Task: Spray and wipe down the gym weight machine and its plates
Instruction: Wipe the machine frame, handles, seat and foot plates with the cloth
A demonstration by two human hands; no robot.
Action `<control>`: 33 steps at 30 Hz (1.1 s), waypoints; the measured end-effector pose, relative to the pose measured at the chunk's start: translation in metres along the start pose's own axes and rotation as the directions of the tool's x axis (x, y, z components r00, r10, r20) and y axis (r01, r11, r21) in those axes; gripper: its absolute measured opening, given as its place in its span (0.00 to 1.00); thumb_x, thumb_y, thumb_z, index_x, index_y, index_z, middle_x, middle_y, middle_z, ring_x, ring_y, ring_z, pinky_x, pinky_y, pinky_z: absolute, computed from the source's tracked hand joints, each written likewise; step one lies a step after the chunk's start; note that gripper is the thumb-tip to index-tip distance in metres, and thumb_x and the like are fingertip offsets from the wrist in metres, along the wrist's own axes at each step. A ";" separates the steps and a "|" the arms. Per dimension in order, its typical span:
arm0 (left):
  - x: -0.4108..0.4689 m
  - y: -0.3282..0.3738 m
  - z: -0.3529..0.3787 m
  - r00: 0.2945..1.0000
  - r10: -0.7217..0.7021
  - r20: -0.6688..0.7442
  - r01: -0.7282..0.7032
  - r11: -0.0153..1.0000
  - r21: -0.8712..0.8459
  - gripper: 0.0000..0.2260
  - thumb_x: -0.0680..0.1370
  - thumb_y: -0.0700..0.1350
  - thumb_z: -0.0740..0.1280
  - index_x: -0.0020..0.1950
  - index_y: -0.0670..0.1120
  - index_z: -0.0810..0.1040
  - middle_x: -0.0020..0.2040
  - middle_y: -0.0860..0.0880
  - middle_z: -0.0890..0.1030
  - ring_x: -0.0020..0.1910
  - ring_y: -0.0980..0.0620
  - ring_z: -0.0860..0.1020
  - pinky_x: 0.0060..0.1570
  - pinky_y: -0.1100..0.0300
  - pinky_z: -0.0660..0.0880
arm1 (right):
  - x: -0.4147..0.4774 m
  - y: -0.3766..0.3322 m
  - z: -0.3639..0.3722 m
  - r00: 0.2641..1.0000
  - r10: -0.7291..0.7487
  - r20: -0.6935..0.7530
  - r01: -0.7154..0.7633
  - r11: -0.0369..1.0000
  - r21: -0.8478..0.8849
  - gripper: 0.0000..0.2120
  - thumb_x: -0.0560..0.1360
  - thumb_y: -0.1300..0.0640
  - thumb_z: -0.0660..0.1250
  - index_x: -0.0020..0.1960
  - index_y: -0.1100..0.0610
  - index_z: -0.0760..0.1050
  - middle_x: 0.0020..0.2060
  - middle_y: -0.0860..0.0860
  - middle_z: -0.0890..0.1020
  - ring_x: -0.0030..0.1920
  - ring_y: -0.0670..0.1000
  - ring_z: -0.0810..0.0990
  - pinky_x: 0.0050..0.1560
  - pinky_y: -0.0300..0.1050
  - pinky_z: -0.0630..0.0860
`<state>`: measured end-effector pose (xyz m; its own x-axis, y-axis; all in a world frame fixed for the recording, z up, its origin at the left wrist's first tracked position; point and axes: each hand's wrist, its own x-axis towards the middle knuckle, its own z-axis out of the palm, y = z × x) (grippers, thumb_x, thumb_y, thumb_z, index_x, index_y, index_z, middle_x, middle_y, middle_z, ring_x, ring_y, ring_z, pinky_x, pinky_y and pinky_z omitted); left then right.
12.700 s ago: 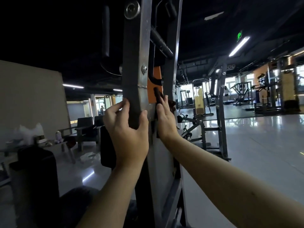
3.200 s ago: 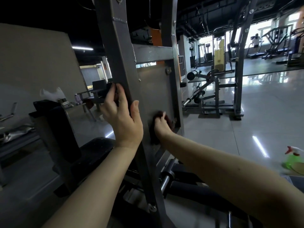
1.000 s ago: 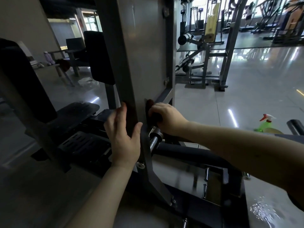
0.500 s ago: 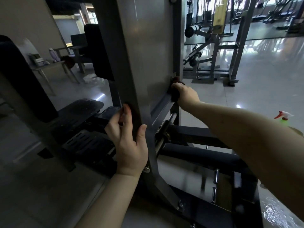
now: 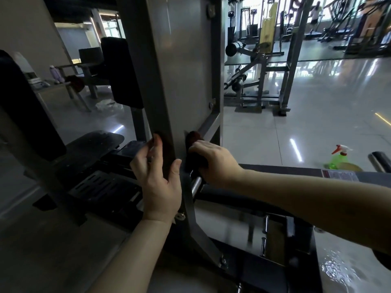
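While the upright (image 5: 151,81) of the weight machine (image 5: 232,200) is gripped low down by the left hand (image 5: 158,182), fingers curled round its left edge and thumb laid on the near face, a dark red cloth (image 5: 193,136) is held bunched in the curled right hand (image 5: 213,163). The cloth is pressed at the bottom edge of the grey panel (image 5: 190,60), just right of the upright and beside the slanted brace (image 5: 209,123). A chrome bar (image 5: 195,185) is seen just under the right hand. Left of the upright, room is closed in by the black seat pad (image 5: 93,144), the slotted footplate (image 5: 101,185) and the back pad (image 5: 121,70) farther off. Right of the panel's edge, glossy floor (image 5: 317,115) lies open up to the far rack (image 5: 264,70). A green spray bottle (image 5: 337,158) is stood on that floor at right, well apart from both hands, just beyond the machine's near frame.
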<state>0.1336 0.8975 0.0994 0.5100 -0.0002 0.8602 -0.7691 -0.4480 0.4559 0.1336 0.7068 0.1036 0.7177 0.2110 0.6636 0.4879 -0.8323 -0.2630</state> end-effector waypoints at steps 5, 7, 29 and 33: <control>-0.001 -0.003 0.004 1.000 -0.009 0.012 0.009 1.000 -0.017 0.30 0.79 0.42 0.72 0.78 0.40 0.66 0.71 0.38 0.67 0.70 0.62 0.59 0.71 0.66 0.63 | 0.003 0.024 0.011 0.993 0.061 -0.097 -0.061 0.998 0.006 0.15 0.72 0.56 0.66 0.58 0.58 0.79 0.56 0.51 0.83 0.57 0.53 0.82 0.55 0.46 0.79; -0.002 -0.004 0.004 1.000 0.007 0.005 -0.007 1.000 -0.010 0.30 0.78 0.41 0.72 0.78 0.38 0.66 0.71 0.37 0.67 0.70 0.62 0.58 0.71 0.67 0.61 | 0.008 0.039 0.016 0.981 0.150 -0.126 -0.153 0.988 -0.014 0.18 0.70 0.59 0.65 0.59 0.56 0.79 0.57 0.49 0.83 0.57 0.53 0.82 0.55 0.45 0.78; 0.006 -0.007 -0.001 0.997 0.072 0.021 -0.073 0.997 0.030 0.29 0.77 0.41 0.72 0.75 0.33 0.69 0.66 0.32 0.70 0.66 0.54 0.62 0.70 0.68 0.59 | -0.025 -0.052 0.060 0.683 0.731 0.018 -0.555 0.502 0.663 0.36 0.78 0.71 0.60 0.79 0.42 0.64 0.77 0.51 0.68 0.77 0.53 0.67 0.76 0.58 0.67; 0.005 -0.008 0.000 0.996 0.084 0.005 -0.084 0.995 0.045 0.29 0.77 0.41 0.72 0.74 0.32 0.69 0.66 0.31 0.70 0.65 0.48 0.65 0.70 0.67 0.60 | -0.040 -0.076 0.058 0.740 0.672 0.016 -0.476 0.507 0.719 0.32 0.79 0.70 0.57 0.80 0.48 0.64 0.79 0.47 0.64 0.80 0.42 0.57 0.82 0.51 0.54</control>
<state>0.1428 0.9008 0.1001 0.4453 -0.0425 0.8943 -0.7912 -0.4863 0.3709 0.0965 0.7912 0.0568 0.8672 -0.3949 0.3033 0.2630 -0.1540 -0.9524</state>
